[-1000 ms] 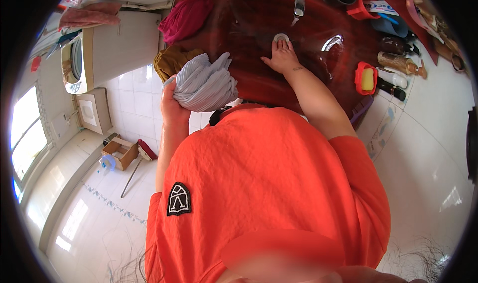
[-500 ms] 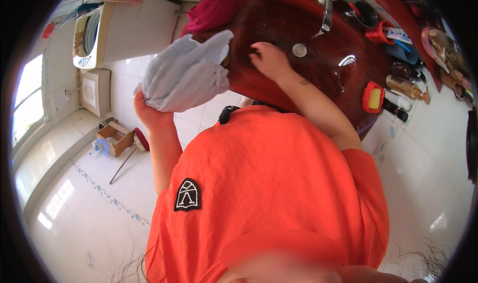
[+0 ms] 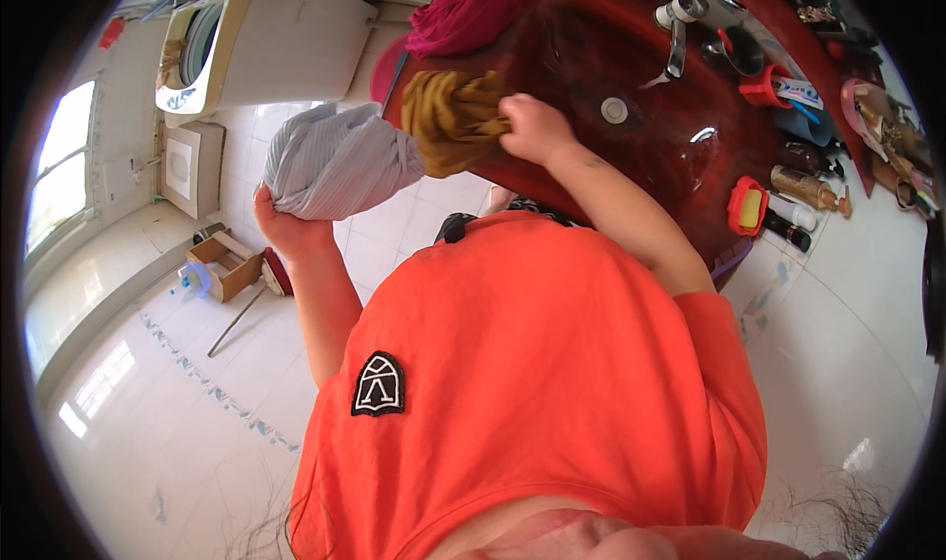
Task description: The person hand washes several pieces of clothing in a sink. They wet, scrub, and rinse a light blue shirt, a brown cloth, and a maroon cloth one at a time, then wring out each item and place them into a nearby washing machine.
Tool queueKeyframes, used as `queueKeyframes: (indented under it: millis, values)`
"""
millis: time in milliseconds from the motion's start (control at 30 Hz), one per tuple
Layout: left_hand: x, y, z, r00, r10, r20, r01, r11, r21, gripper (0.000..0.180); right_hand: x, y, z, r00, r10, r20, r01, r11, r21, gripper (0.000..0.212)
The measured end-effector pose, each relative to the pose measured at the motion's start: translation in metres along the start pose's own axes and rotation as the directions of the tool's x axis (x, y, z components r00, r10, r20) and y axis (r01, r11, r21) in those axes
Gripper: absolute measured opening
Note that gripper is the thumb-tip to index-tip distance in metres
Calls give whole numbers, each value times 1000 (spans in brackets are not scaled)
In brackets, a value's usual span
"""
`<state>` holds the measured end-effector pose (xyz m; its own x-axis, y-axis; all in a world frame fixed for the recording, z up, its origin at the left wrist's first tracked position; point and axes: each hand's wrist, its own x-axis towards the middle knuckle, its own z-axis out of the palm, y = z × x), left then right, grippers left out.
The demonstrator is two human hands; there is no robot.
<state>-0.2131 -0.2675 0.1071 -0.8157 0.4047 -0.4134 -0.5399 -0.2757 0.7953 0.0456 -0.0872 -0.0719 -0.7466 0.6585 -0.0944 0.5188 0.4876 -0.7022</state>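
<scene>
My left hand (image 3: 296, 227) is closed on the outer end of a light grey, finely pleated cloth (image 3: 335, 161), bunched into a bulky bundle above the floor. My right hand (image 3: 537, 131) grips the gathered end of a mustard-brown cloth (image 3: 448, 121) at the near left rim of the dark red sink (image 3: 581, 28). The two cloths touch where their inner ends meet. Folds hide most of my left fingertips. A crumpled magenta cloth (image 3: 463, 18) lies on the counter beyond the brown one.
A chrome tap (image 3: 677, 42) stands at the sink's far right. Along the right counter are a red holder with a yellow soap bar (image 3: 749, 210), bottles (image 3: 803, 183) and a red cup (image 3: 764, 87). Left are a white washing machine (image 3: 286, 42) and a cardboard box (image 3: 225, 267) on the tiles.
My right hand, empty over the sink before, has taken hold of the mustard-brown cloth, which was mostly hidden behind the grey one. The grey bundle has shifted left and its raised flap has dropped.
</scene>
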Motion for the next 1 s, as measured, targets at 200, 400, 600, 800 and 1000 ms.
queueKeyframes:
  millis: [200,400,600,800,1000]
  values:
    - [26,-16,-38,979,-84,187,96,994,-52,35,-75,35,-94,885,464,49,-441,866,-234,45]
    - [26,-19,-28,965,-101,243,113,993,-37,38,-36,-13,-140,897,409,-166,-439,869,-229,46]
    - [22,-16,-33,959,-108,262,123,992,-38,36,31,-14,-133,956,-135,-259,16,911,-413,50]
    - [19,-29,-34,927,-148,344,160,987,-8,32,159,-16,-47,845,-396,-360,301,908,-293,45]
    - [9,-41,-41,930,-194,313,189,981,46,29,131,-34,-51,974,163,159,-85,908,-411,46]
